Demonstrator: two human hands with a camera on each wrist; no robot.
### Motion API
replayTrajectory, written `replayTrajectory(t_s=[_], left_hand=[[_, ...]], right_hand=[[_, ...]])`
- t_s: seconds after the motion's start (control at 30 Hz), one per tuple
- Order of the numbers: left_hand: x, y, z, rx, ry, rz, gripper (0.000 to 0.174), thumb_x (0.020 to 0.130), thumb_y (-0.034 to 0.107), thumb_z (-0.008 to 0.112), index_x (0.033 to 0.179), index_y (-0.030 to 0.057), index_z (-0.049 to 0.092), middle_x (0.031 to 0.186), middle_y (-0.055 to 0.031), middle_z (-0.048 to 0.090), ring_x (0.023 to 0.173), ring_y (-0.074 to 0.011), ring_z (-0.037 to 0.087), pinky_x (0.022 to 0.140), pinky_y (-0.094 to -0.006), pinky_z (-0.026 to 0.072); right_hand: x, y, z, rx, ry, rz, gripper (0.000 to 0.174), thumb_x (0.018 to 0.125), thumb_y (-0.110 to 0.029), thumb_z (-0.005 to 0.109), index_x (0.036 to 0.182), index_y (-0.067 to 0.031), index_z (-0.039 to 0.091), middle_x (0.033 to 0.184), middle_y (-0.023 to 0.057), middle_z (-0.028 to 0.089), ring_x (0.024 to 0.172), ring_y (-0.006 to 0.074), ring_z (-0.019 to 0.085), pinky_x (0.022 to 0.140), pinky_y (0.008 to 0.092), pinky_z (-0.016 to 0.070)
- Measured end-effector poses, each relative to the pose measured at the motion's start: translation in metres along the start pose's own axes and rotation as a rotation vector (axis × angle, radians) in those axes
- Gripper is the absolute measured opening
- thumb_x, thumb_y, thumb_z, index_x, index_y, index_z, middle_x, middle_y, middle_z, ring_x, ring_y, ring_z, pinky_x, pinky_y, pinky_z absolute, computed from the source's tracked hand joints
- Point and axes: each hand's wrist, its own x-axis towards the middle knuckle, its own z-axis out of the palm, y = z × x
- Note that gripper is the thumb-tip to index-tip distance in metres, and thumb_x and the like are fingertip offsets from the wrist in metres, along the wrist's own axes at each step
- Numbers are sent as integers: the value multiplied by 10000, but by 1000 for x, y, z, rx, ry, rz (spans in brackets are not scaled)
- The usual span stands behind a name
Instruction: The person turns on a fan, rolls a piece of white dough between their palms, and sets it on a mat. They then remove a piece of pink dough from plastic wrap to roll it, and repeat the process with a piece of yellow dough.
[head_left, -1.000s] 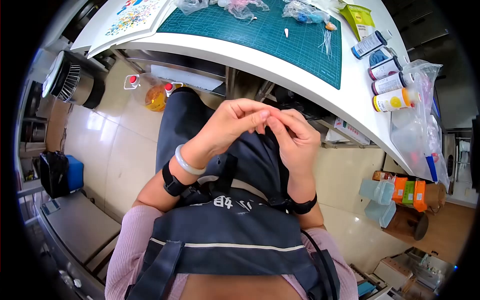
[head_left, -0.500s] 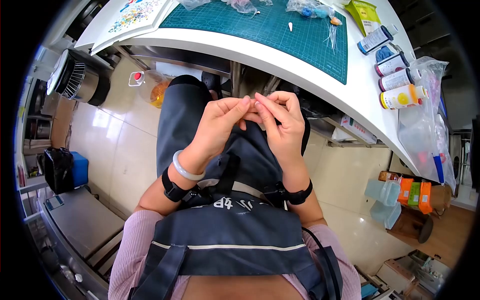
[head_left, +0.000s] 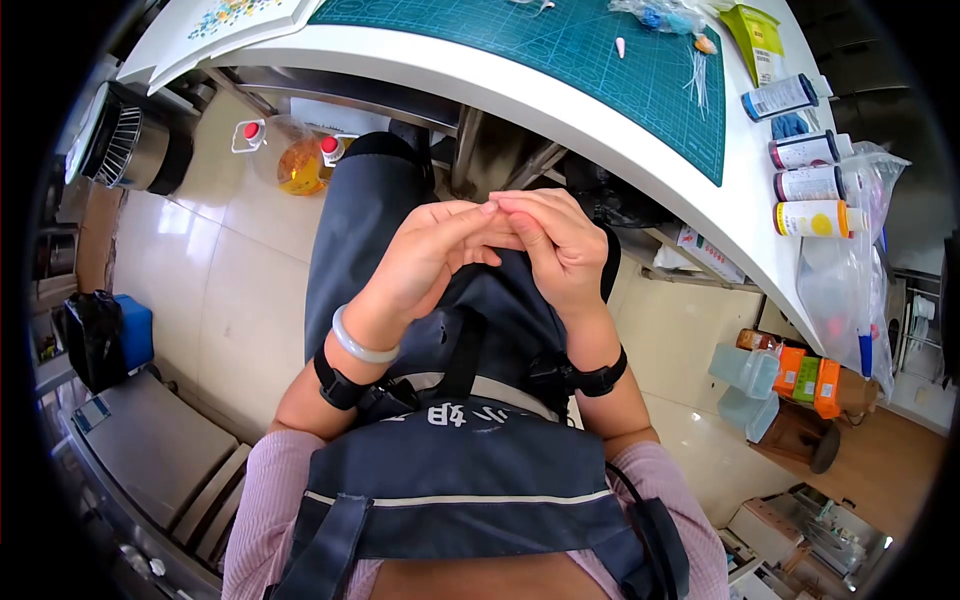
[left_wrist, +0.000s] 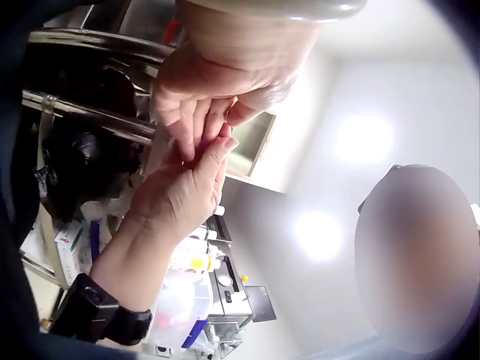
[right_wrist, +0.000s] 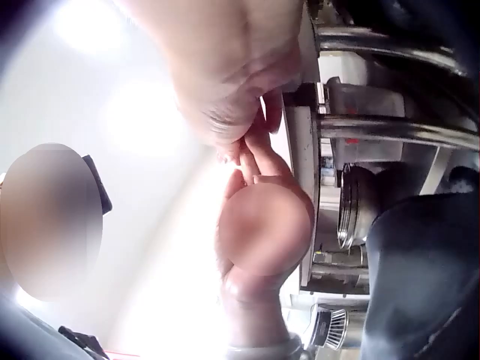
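Note:
Both hands meet above the lap in the head view. The left hand (head_left: 428,252) has its palm partly turned up, its fingers loosely bent, and its thumb tip against the fingertips of the right hand (head_left: 562,248). The right fingers are bent over the left ones, thumb near the index finger. In the left wrist view the left hand (left_wrist: 225,79) and right hand (left_wrist: 176,201) touch at the fingertips; the right wrist view also shows right hand (right_wrist: 236,71) and left hand (right_wrist: 262,229) in contact. Anything between the fingertips is hidden.
A green cutting mat (head_left: 560,75) on the white table (head_left: 400,52) bears a small pale cone (head_left: 620,47) and thin white sticks (head_left: 699,80). Several bottles (head_left: 808,218) line the right side beside a plastic bag (head_left: 845,290). Below stand oil jugs (head_left: 300,165).
The right fingers have closed over the left fingertips, and the left palm is turned further up. The head view has shifted, so the mat and bottles appear further right.

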Motion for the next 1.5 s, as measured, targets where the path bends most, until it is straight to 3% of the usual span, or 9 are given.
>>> replayTrajectory(t_s=[0.2, 0.3, 0.47, 0.7, 0.77, 0.93, 1.13, 1.3, 1.5], left_hand=[[1, -2, -17, -145, -39, -32, 263, 917, 232, 572, 993, -8, 648, 896, -94, 678, 830, -137, 637, 698, -220, 457], [-2, -3, -25, -181, -21, 5, 213, 878, 184, 631, 977, -4, 655, 870, -73, 672, 827, -131, 633, 680, -218, 461], [-5, -4, -30, -200, 25, 90, 156, 841, 142, 675, 931, 15, 671, 855, -58, 671, 758, -97, 604, 655, -200, 448], [-6, -3, -33, 28, 111, 210, 174, 877, 156, 630, 961, 8, 666, 834, -53, 675, 762, -81, 600, 645, -192, 422], [-9, 4, -30, -22, 137, 93, 239, 931, 188, 539, 1042, 2, 639, 958, -76, 672, 865, -135, 621, 725, -239, 447], [-11, 7, -30, -147, 132, 13, 306, 945, 237, 498, 1074, -8, 629, 992, -98, 671, 910, -171, 631, 790, -278, 456], [-12, 9, -37, -119, 85, -20, 282, 926, 235, 527, 1016, -2, 652, 943, -99, 676, 896, -170, 633, 780, -283, 461], [-12, 7, -36, -112, 59, -62, 257, 906, 236, 573, 976, 8, 668, 907, -94, 681, 840, -144, 633, 754, -253, 451], [-10, -8, -43, -224, -1, -15, 206, 870, 177, 643, 993, 14, 668, 914, -73, 680, 823, -109, 628, 699, -214, 459]], right_hand=[[1, -5, 24, 266, 25, 167, 195, 873, -101, 589, 1030, 4, 642, 1064, 109, 651, 939, 234, 594, 812, 294, 461], [7, -10, 26, 139, -87, 34, 245, 928, -137, 529, 1069, 38, 627, 1077, 151, 645, 957, 211, 587, 823, 280, 459], [11, -20, 30, 119, -71, 62, 235, 897, -96, 563, 1082, 35, 628, 1082, 139, 647, 922, 226, 598, 803, 284, 467], [12, -7, 40, -207, -37, -140, 233, 791, 6, 633, 1022, 44, 629, 1036, 146, 647, 892, 275, 615, 752, 312, 497], [13, 1, 40, -298, -42, -172, 248, 781, -1, 644, 1026, 41, 628, 1026, 146, 646, 883, 278, 614, 743, 315, 501], [19, 2, 36, -395, -123, -202, 311, 743, -30, 679, 1042, 32, 619, 1003, 132, 649, 849, 281, 614, 721, 326, 509], [16, 7, 30, -278, -218, -147, 299, 737, -33, 679, 1027, 11, 627, 1014, 117, 654, 843, 263, 618, 712, 321, 509], [9, 4, 34, -43, -128, -60, 176, 835, -57, 605, 995, 6, 640, 1034, 109, 660, 860, 250, 623, 721, 308, 498], [12, -12, 39, 109, -153, 25, 224, 872, -86, 580, 1072, -2, 635, 1039, 110, 660, 894, 261, 617, 779, 310, 485]])
